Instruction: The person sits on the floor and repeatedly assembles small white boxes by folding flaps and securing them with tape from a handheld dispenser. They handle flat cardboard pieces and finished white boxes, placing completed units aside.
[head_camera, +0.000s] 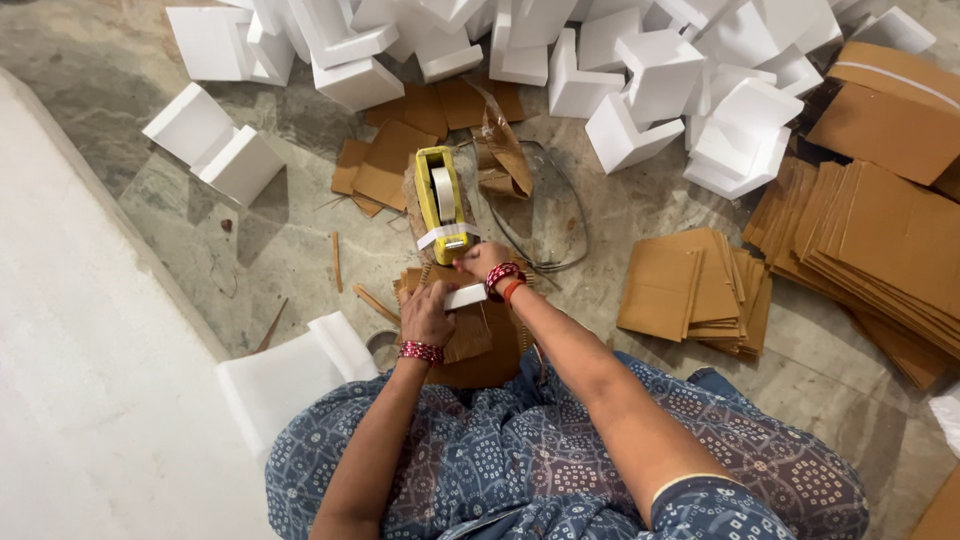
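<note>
My right hand (478, 258) pinches tape at the yellow dispenser (441, 197); my left hand (427, 312) clamps the small white piece (466, 296) — taping begun, strip not yet cut.

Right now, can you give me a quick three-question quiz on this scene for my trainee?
1. True or false: the yellow tape dispenser stands on the floor just beyond both hands.
2. What does the left hand rest on? A) a foam block B) brown cardboard pieces C) a cable
3. Which hand is closer to the dispenser?

Key:
1. True
2. B
3. The right hand, which pulls a white tape strip; the foam blocks lie beyond.
</note>
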